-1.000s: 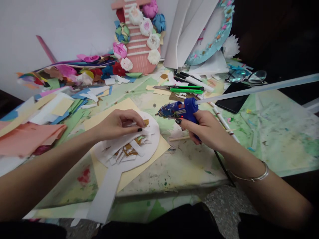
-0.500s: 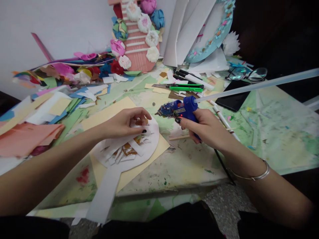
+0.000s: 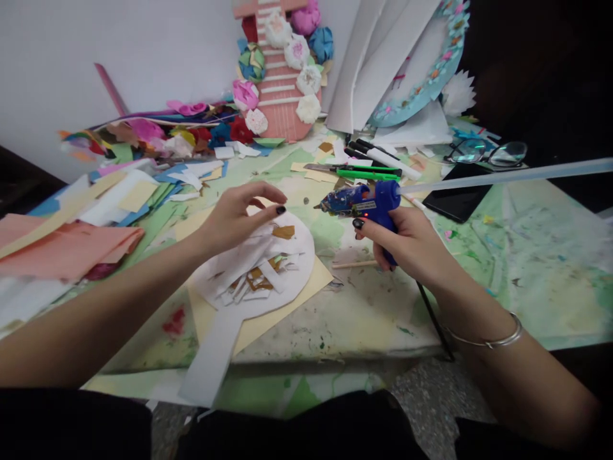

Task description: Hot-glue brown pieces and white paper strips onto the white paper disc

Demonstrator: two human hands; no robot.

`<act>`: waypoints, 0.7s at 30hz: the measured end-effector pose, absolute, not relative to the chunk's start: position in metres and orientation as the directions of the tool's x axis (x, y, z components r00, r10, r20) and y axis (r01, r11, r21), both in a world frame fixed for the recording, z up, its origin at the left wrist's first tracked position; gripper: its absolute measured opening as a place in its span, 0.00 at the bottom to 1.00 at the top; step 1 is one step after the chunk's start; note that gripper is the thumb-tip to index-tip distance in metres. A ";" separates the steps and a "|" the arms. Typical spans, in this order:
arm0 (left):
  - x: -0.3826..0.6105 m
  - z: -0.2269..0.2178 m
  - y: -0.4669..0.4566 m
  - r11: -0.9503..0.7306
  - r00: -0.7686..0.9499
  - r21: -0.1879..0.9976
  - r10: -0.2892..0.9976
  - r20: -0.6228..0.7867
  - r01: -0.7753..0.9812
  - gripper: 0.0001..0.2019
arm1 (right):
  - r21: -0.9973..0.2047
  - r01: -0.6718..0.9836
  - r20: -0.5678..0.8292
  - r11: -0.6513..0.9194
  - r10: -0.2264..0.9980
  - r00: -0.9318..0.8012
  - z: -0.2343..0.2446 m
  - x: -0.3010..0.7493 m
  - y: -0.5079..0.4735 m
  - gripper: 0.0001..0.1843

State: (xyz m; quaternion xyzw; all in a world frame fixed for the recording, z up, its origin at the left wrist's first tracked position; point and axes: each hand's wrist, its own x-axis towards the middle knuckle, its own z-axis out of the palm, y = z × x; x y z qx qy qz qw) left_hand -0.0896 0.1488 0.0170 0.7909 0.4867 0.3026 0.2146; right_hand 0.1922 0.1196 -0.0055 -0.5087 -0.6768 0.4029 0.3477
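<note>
Right hand [image 3: 412, 246] closed around blue glue gun [image 3: 368, 201], index finger on trigger, nozzle pointing left, just right of the white paper cutout [image 3: 299, 262]. Clear glue stick [image 3: 502, 176] juts out the back. Print on gun barrel too blurred to read. Left hand [image 3: 237, 217] open, fingers spread, holding nothing, above cutout's far edge. Cutout lies on 1 yellow sheet [image 3: 313, 284] on the table [image 3: 364, 313].

Glossy plastic glue gun [image 3: 368, 201], matt paper cutout [image 3: 268, 271]

The right hand [image 3: 412, 246] hides the grip of the glue gun [image 3: 366, 200].
</note>
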 end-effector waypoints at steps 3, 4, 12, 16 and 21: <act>-0.111 0.022 0.132 -0.390 0.197 0.652 0.915 0.352 0.650 0.12 | -0.908 0.386 0.072 0.161 0.970 -0.234 -0.003 0.191 0.119 0.14; -0.118 0.023 0.126 -0.374 0.162 0.647 0.917 0.364 0.664 0.11 | -0.913 0.376 0.074 0.157 0.971 -0.227 -0.003 0.191 0.119 0.13; -0.140 0.019 0.088 -0.282 0.042 0.760 0.947 0.318 0.585 0.09 | -0.935 0.333 0.058 0.118 0.981 -0.184 -0.005 0.185 0.122 0.12; -0.127 0.016 0.078 -0.267 0.129 0.816 0.964 0.234 0.512 0.06 | -0.960 0.245 0.101 0.134 0.984 -0.144 -0.005 0.183 0.123 0.14; -0.119 0.011 0.073 -0.340 0.517 0.916 0.835 0.191 0.211 0.22 | -0.968 0.140 0.197 0.206 0.978 -0.075 -0.008 0.184 0.123 0.16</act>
